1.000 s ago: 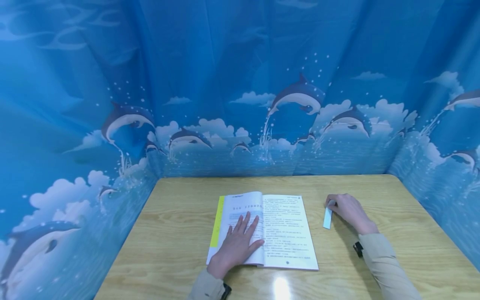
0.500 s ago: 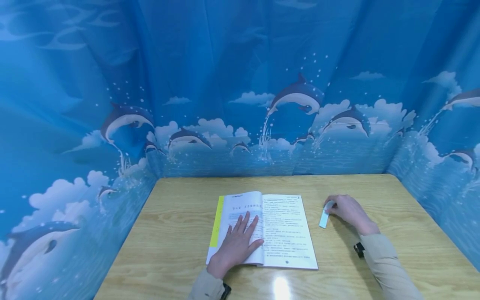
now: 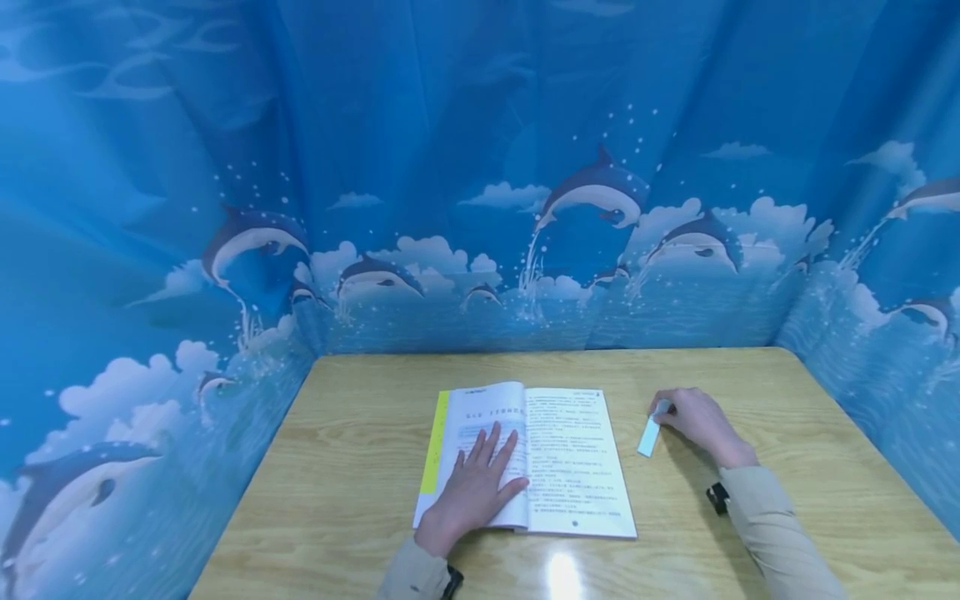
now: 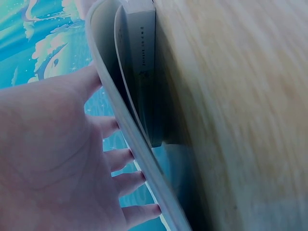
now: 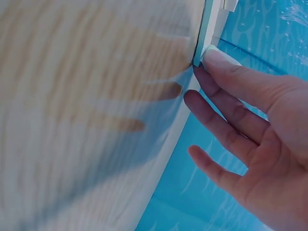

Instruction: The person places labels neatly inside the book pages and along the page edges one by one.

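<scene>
An open book (image 3: 573, 467) lies on the table, printed text on both pages and a yellow strip along its left edge. My left hand (image 3: 474, 492) rests flat on the left page, fingers spread. To the right of the book, my right hand (image 3: 697, 425) pinches the far end of a pale blue bookmark-like strip (image 3: 648, 438) between thumb and fingers. The strip's near end points toward the book, apart from it. In the right wrist view the strip (image 5: 206, 33) appears edge-on at the thumb tip, the other fingers loosely bent. The left wrist view looks along the book's lower edge (image 4: 139, 122).
The wooden table (image 3: 352, 467) extends around the book on all sides. Behind it and at both sides hangs a blue curtain (image 3: 450, 317) with dolphins and clouds. A bright light reflection (image 3: 563, 575) shows near the table's front.
The strip's near end has swung slightly left toward the book. Half a second ago the strip looked more bent; it now appears straighter. The left hand and book have stayed in place.
</scene>
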`<state>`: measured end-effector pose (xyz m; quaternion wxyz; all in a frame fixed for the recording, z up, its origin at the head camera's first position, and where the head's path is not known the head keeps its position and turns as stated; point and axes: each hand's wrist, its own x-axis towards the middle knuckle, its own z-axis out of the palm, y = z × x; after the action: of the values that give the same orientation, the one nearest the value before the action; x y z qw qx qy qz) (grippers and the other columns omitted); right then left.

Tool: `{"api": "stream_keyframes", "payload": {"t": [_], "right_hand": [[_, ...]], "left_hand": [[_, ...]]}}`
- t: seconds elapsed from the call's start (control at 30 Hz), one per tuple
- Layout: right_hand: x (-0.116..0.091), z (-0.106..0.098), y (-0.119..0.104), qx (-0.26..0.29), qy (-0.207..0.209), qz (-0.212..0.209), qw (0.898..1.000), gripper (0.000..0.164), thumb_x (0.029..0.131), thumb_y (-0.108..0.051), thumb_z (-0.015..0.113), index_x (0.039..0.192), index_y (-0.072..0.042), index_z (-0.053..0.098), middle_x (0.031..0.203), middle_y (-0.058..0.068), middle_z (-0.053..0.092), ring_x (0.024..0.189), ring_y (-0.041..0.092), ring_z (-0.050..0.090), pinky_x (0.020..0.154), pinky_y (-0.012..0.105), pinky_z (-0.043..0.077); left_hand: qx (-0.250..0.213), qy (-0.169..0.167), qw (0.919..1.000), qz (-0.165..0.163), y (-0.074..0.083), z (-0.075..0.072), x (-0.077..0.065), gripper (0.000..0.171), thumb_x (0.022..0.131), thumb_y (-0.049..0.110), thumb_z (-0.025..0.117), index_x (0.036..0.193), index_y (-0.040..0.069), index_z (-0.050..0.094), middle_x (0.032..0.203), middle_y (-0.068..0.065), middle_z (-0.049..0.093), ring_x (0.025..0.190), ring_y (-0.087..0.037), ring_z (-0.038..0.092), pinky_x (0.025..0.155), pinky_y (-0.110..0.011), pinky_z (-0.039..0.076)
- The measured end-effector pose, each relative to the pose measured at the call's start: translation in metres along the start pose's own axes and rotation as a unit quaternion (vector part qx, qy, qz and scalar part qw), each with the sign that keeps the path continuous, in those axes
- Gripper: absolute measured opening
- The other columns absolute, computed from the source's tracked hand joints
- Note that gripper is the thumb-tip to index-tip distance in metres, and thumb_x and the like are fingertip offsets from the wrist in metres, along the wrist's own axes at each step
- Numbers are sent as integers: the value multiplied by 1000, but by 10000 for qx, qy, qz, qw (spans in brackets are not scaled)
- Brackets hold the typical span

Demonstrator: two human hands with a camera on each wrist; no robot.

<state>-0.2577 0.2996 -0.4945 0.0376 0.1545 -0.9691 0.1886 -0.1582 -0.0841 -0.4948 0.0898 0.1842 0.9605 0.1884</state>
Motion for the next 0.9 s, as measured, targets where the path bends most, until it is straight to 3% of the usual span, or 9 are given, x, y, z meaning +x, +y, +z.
{"api": "stream_keyframes", "payload": {"t": [0.33,0.9], "right_hand": [[1,-3,1,-125,54,-124,9998,14,87,2,73,84,-11,70,80,6,72,70,24,67,65,46,56],[0,-2,-1,-170,-53,-245,9995,10,85,-4,76,82,-12,71,76,1,71,69,21,67,65,43,57]], "left_hand": [[-27,21,10000,1,0,0,0,70,104,54,44,162,20,25,170,-12,12,155,-37,14,118,-68,20],[40,37,10000,-26,-1,1,2,71,104,56,44,163,22,24,170,-11,11,155,-37,14,119,-68,20]]}}
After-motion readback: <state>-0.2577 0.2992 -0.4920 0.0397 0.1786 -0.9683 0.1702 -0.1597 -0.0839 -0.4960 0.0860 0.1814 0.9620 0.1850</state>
